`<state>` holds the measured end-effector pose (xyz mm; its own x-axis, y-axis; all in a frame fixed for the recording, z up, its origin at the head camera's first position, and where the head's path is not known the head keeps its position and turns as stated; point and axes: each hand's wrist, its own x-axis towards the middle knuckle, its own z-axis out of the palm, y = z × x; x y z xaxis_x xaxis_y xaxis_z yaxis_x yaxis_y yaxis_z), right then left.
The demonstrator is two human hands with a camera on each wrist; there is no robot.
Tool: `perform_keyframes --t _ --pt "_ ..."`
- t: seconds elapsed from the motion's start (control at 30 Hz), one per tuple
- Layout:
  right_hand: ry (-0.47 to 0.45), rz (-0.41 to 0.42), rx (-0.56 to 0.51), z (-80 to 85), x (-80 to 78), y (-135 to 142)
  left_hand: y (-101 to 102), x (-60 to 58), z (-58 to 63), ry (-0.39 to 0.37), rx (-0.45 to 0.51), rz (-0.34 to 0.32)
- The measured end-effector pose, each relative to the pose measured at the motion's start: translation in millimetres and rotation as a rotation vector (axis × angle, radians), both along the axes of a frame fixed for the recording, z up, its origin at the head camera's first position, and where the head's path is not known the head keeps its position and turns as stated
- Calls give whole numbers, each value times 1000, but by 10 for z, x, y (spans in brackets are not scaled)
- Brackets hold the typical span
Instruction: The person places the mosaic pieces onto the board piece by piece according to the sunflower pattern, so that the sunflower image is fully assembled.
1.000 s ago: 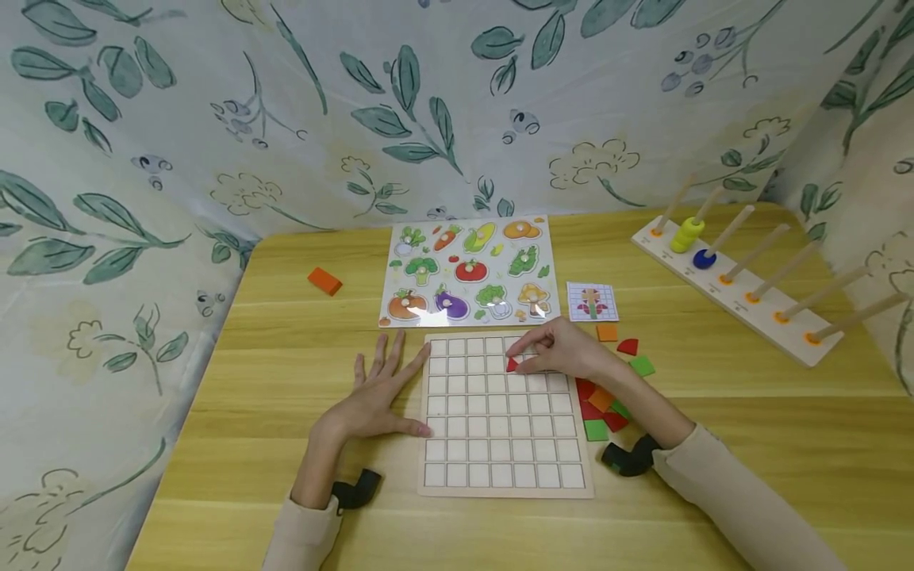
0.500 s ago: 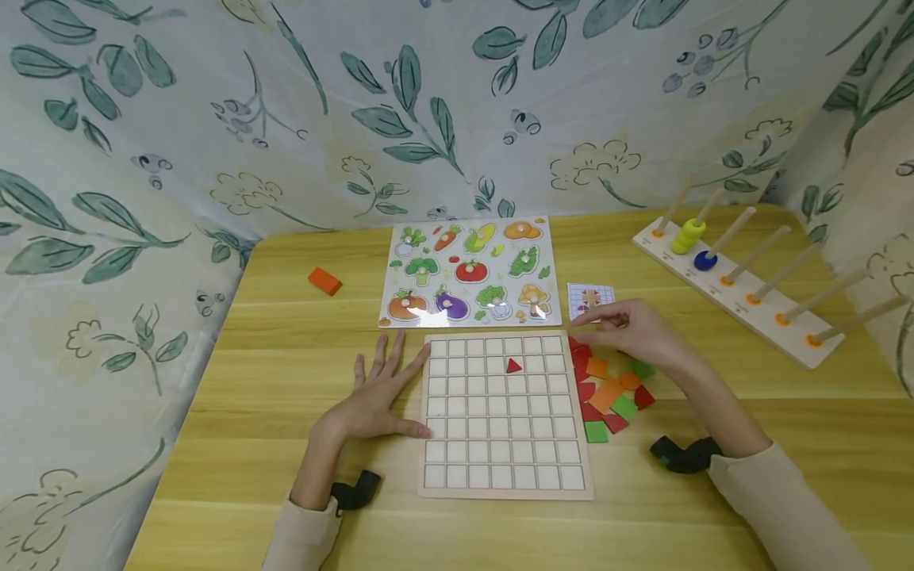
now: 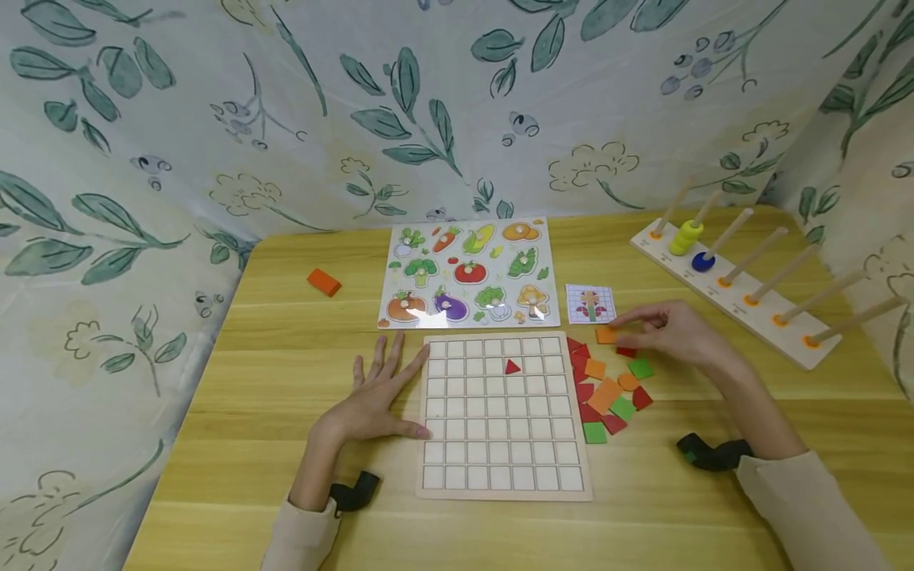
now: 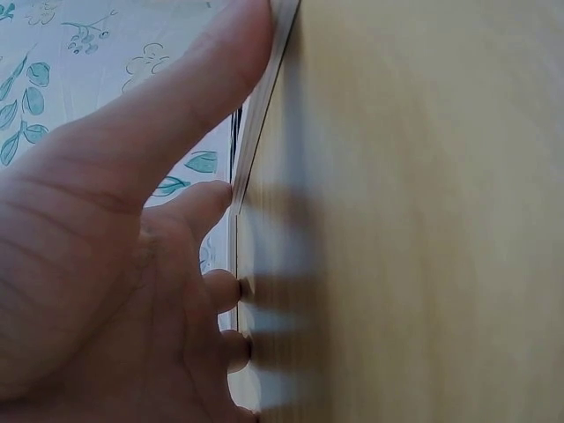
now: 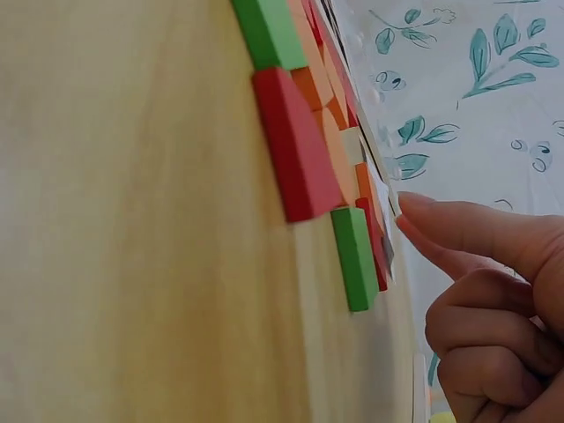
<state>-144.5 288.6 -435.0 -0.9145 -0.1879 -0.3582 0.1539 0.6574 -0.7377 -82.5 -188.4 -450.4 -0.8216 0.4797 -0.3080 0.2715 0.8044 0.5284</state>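
A wooden grid board [image 3: 421, 464] lies in the middle of the table, with one red triangle [image 3: 512, 367] in an upper cell. My left hand [image 3: 371, 400] is spread flat on the left; its thumb and index finger touch the board's edge. To the right of the board, my right hand [image 3: 674, 337] hovers over loose pieces. Its thumb and index finger are slightly apart, near an orange square [image 3: 606, 335] and a red piece [image 3: 626, 352]. Nothing shows between these fingertips in the right wrist view, where the other fingers are curled.
Several red, orange and green pieces [image 3: 605, 395] lie along the board's right side. A pattern card [image 3: 590, 304] lies beyond them. Behind the board is a vegetable puzzle [image 3: 470, 295]. A peg stand [image 3: 739, 295] with yellow and blue rings stands far right, an orange block [image 3: 324, 282] far left.
My right hand has let go of the red triangle in its cell and moved right, off the board, to the loose pieces. My left hand has stayed in place.
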Motion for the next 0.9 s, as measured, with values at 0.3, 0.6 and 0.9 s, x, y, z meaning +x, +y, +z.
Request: perform_keyframes --t 0.3,0.6,0.9 --pt "-16 25 17 -48 -4 -49 1 -4 -2 3 10 -2" --pt "-9 32 33 -69 -10 -70 3 -10 0 11 10 -3" --pt "-28 40 61 -80 -15 -77 0 -12 -10 9 13 -3"
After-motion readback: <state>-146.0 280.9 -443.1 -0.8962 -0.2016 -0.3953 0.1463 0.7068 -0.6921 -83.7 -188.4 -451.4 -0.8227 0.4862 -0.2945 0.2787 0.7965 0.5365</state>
